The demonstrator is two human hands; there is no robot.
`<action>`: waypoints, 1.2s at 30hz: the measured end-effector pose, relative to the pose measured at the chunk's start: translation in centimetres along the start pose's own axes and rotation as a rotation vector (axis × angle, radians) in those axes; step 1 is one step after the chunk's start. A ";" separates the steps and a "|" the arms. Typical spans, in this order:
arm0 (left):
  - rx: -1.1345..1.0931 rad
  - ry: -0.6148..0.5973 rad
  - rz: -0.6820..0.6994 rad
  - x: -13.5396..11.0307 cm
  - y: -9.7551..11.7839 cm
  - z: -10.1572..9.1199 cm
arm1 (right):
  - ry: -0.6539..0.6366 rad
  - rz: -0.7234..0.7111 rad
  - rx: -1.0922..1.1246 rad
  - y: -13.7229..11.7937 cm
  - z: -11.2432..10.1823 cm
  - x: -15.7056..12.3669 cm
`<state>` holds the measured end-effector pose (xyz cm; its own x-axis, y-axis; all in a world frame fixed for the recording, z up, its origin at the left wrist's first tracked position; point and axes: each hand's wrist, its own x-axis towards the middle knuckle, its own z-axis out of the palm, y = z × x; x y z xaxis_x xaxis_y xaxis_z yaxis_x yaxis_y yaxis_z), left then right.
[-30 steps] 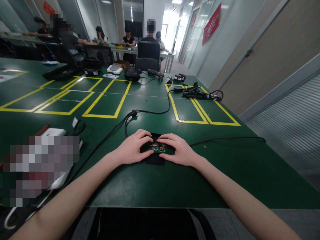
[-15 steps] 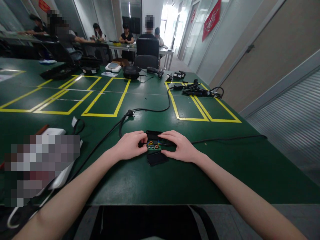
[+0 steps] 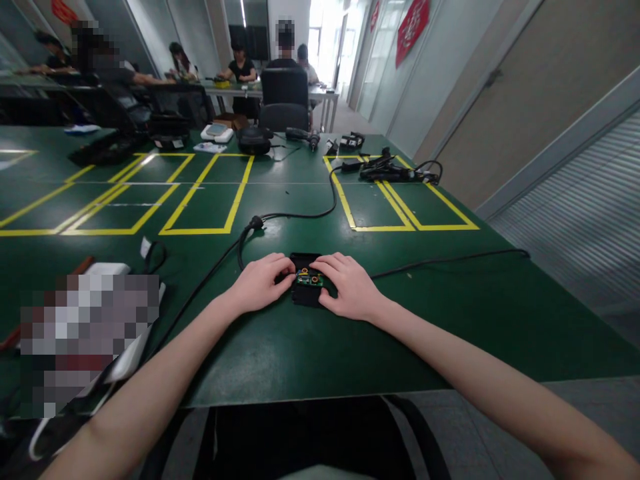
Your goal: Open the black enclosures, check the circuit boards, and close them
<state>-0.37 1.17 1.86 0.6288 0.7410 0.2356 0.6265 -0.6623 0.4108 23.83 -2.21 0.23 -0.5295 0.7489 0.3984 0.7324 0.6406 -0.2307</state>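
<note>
A small green circuit board (image 3: 311,279) with copper-wound coils lies on the green table. One black case half (image 3: 305,257) is on its far side and another black case half (image 3: 307,297) on its near side. My left hand (image 3: 263,283) is closed, thumb and fingertips pinched at the board's left end. From the right, my right hand (image 3: 347,287) curls around the parts. Its fingers reach over the board's far right corner, while its thumb presses the near case half's right edge. A black cable (image 3: 450,260) runs out to the right from behind that hand.
To the left a black cord with a plug (image 3: 257,223) crosses the table. A blurred-out object (image 3: 90,333) lies at the near left. Black cables (image 3: 390,170), a power drill (image 3: 304,136) and a white device (image 3: 217,133) sit farther back. Several people sit beyond.
The near case half has moved up against the board, with my right thumb at its edge. My right hand has shifted slightly left over the parts. The camera view has also shifted a little.
</note>
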 end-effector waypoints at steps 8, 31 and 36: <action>-0.121 -0.044 -0.002 0.3 -0.8 -0.1 | 0.029 0.042 0.039 0.5 0.4 0.2; -0.174 -0.011 -0.050 0.3 -0.5 0.0 | -0.030 -0.055 0.260 4.8 -1.5 -0.1; -0.190 -0.019 -0.066 0.2 -0.7 -0.3 | -0.106 -0.063 0.231 5.3 -1.7 0.0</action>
<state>-0.83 1.79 1.94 0.5991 0.7785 0.1873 0.5694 -0.5787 0.5838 28.41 0.92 0.53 -0.6222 0.7119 0.3256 0.5858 0.6993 -0.4096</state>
